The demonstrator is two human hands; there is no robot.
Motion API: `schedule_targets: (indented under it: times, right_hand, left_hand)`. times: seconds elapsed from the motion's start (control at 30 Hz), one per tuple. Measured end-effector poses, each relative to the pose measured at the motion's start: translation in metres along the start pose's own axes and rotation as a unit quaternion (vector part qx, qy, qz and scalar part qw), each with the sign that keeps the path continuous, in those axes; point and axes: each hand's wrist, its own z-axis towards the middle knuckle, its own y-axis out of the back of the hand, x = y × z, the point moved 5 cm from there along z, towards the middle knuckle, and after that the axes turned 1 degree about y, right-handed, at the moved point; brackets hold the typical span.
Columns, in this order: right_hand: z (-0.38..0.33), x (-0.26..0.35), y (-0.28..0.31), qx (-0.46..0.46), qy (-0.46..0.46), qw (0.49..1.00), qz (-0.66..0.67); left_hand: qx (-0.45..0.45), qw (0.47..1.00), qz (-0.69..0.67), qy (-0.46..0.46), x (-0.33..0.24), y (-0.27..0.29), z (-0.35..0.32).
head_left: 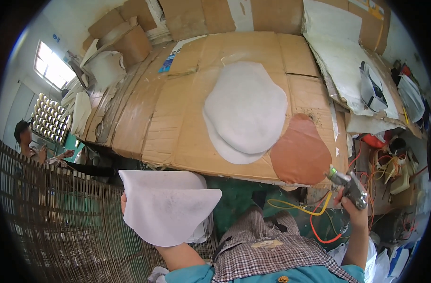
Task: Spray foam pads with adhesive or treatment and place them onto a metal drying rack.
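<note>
While raised, left hand (124, 202) (gripping sheet (166, 210))

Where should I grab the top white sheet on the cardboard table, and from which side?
Likely the near edge of the top white sheet, approached from the person's side: it lies flat, so peel up the thin rim there, overlapping the lower sheet.

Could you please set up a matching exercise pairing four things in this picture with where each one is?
Things:
1. white sheet
2. spray gun
3. white stacked pieces
4. reddish-brown piece

Places:
A. in the right hand
B. at the cardboard table's near right edge
C. in the left hand
D. in the middle of the table

Pairs: 1-C, 2-A, 3-D, 4-B
</note>
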Motion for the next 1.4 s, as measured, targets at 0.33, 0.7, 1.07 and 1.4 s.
schedule_targets:
  times: [0.33, 0.7, 1.07, 1.4]
  right_hand:
    - [-0.004, 0.008, 0.034, -0.034, -0.016, 0.998, -0.051]
    - [0.042, -0.016, 0.027, -0.031, -0.024, 0.999, -0.015]
    - [0.119, -0.073, 0.02, 0.044, 0.028, 0.995, -0.088]
    - [0.205, -0.213, -0.159, 0.162, 0.163, 0.906, -0.355]
  left_hand:
    - [-0.011, 0.974, -0.168, 0.152, 0.0, -0.023, 0.0]
    - [-0.034, 0.991, -0.092, 0.093, 0.012, -0.014, 0.005]
    - [-0.024, 0.999, -0.041, -0.027, 0.023, 0.05, 0.019]
    - [-0.105, 0.843, -0.453, 0.27, 0.069, 0.085, 0.019]
